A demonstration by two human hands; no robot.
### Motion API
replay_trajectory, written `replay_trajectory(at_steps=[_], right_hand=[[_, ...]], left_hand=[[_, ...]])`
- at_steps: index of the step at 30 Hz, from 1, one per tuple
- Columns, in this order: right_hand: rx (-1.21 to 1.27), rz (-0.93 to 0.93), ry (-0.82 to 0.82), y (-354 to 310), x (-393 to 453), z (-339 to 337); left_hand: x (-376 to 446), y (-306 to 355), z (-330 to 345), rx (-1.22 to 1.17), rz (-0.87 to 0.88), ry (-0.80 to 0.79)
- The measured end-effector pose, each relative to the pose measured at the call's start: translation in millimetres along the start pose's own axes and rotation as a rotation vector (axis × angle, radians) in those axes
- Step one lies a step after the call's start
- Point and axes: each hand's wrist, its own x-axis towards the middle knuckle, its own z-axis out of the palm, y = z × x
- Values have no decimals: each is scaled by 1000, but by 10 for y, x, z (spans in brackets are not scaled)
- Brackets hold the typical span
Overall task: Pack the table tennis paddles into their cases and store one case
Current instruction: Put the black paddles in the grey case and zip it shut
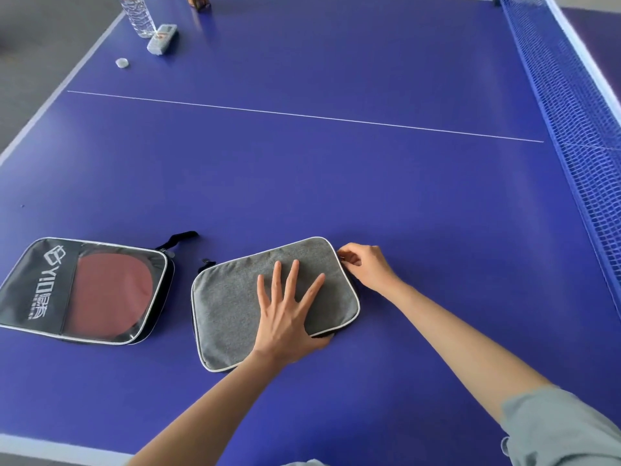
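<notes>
Head view, the only one I have. I look down on a blue table tennis table (336, 179) with a white centre line and the net (571, 105) running along the right side.

The grey case (235, 297) lies flat near the front edge, tilted slightly, with white piping round its rim. The left hand (285, 317) rests on top of it, palm down, fingers straight and spread, thumb at the near edge; it presses the case and grasps nothing. The right hand (364, 265) is at the case's far right corner, fingers curled in a pinch at the rim. I take the small item between the fingertips to be a zip pull, but it is too small for me to confirm. I cannot tell whether a paddle is inside this case.

To the left, apart from the grey case, lies a black case (37, 290) with a white logo, white piping and a clear window. A red paddle (111, 290) shows through that window, inside the case. A black strap (178, 238) extends from its far corner.

At the far left corner of the table stand a clear plastic bottle (137, 15), a remote control (162, 39) just beside it, and a small white cap (122, 63) nearer the edge line. A brown object at the top edge is cut off; I cannot identify it.

A grey-green sleeve (564, 428) covers the right upper arm.
</notes>
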Motion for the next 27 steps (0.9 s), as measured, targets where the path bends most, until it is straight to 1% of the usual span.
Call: replay_trajectory(at_steps=[4,7,9,13,19,21,23,25,27], right_hand=[[5,-12,196,-26,-99,184],[-19,-13,267,-55,-153,303],[-41,-43,227,-53,-144,276],[-155,-130,91,-48,-96,129],[-141,-162,69,-24,-154,94],[-138,-166,30,2,-187,47],[-129,-143,12,69,-242,9],[-73,-80,38,129,-306,25],[12,-15,111,144,-367,97]], left_hand=[[55,-21,-12,41,12,-33],[69,1,7,62,5,-29],[86,37,25,87,-18,-29],[103,86,58,101,-62,-35],[83,84,52,108,-64,-57],[79,31,37,105,-21,-74],[93,-66,24,104,65,-94],[108,-161,-6,112,136,-114],[105,-203,-44,90,171,-143]])
